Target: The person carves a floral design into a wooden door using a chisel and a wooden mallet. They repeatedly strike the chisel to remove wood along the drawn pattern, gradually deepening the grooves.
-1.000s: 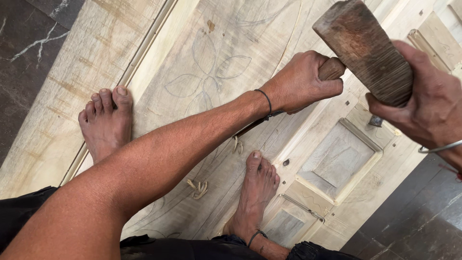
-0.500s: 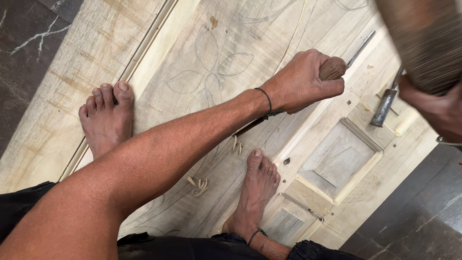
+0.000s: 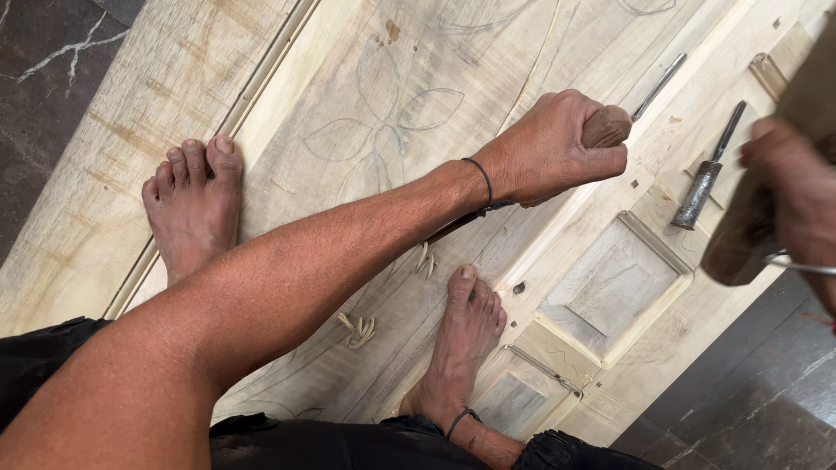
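Left hand (image 3: pixel 549 148) fingers clamp a chisel handle (image 3: pixel 607 127); blurred right hand (image 3: pixel 797 204) seemingly grips a mallet (image 3: pixel 740 248).

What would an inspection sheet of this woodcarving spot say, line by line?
Surface: pale wooden door panel lying flat, with a pencilled leaf pattern.
Job's things: chisel handle in the left hand; wooden mallet, blurred, in the right hand.
Clutter: two spare chisels, wood shavings.
Grippers: both hands closed on tools; bare feet on the panel.
Cables: nothing seen.
Surroundings: dark stone floor.
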